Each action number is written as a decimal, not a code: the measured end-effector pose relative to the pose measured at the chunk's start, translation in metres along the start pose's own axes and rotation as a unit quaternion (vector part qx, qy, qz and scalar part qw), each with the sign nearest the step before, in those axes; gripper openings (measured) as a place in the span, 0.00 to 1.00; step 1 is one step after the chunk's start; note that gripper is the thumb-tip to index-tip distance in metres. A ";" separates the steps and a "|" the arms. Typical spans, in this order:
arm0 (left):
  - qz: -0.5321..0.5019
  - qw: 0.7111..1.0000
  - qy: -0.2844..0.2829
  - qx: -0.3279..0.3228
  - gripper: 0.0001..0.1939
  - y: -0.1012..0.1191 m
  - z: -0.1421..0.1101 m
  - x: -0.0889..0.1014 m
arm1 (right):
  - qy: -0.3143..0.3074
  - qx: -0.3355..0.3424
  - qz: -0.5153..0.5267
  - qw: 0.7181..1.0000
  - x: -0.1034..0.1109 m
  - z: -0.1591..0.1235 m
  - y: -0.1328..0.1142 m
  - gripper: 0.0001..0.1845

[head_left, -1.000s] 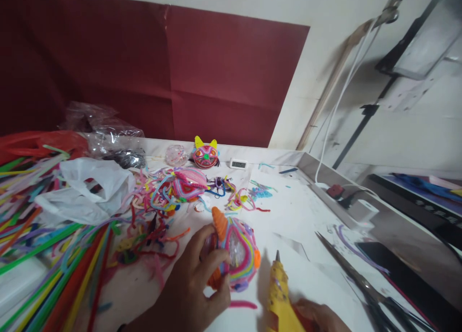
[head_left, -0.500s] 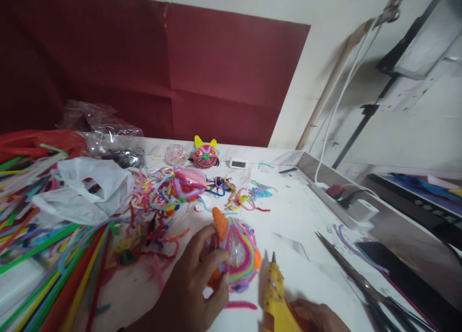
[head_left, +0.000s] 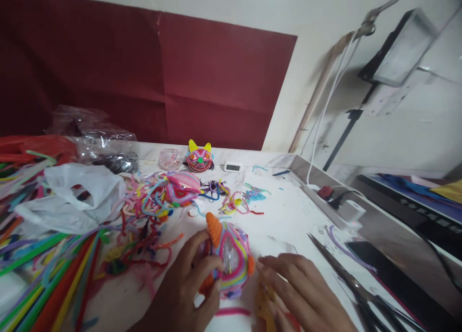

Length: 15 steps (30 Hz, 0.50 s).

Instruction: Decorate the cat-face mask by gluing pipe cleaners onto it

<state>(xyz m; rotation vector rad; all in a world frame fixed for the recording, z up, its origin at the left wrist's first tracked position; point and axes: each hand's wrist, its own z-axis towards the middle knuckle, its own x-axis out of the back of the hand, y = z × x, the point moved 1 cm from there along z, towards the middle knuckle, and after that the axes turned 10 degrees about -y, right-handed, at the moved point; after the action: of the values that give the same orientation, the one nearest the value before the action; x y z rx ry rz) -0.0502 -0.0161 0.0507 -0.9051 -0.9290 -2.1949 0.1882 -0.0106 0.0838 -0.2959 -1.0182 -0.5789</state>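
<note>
My left hand (head_left: pixel 195 279) grips a pipe-cleaner animal head (head_left: pixel 234 255) by its left side. Striped in pink, yellow and blue, the head has an orange ear at its top and an orange bump on its right. A clear patch shows in its middle. My right hand (head_left: pixel 299 284), slightly blurred, reaches with extended fingers over a yellow glue gun (head_left: pixel 265 305), fingertips close to the orange bump. Thumb and fingers look apart; the hand covers much of the gun. A pink pipe-cleaner piece (head_left: pixel 233 312) lies just below the head.
Scissors (head_left: pixel 346 269) and a dark phone (head_left: pixel 382 269) lie at the right, beside a power strip (head_left: pixel 332 207). Pipe cleaners (head_left: pixel 61 274) and a white plastic bag (head_left: pixel 79 197) crowd the left. Behind stand a yellow-eared head (head_left: pixel 199 159) and a small digital clock (head_left: pixel 233 167).
My right hand has come up from the glue gun's handle side to over its body, near the head. My left hand keeps its grip. The whole view has shifted slightly.
</note>
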 end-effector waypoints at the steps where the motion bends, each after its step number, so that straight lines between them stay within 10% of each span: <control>1: 0.005 1.000 -0.002 -0.002 0.15 0.000 0.000 0.000 | -0.003 0.014 -0.004 1.000 0.000 0.011 -0.001 0.14; 15: -0.016 1.000 0.015 -0.015 0.16 -0.002 0.001 -0.002 | -0.003 0.045 -0.030 0.999 -0.011 0.040 0.005 0.11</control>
<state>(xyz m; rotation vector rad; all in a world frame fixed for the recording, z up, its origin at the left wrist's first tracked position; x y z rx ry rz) -0.0497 -0.0142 0.0487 -0.8737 -0.9036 -2.2496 0.1582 0.0165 0.0944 -0.1885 -1.0578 -0.5848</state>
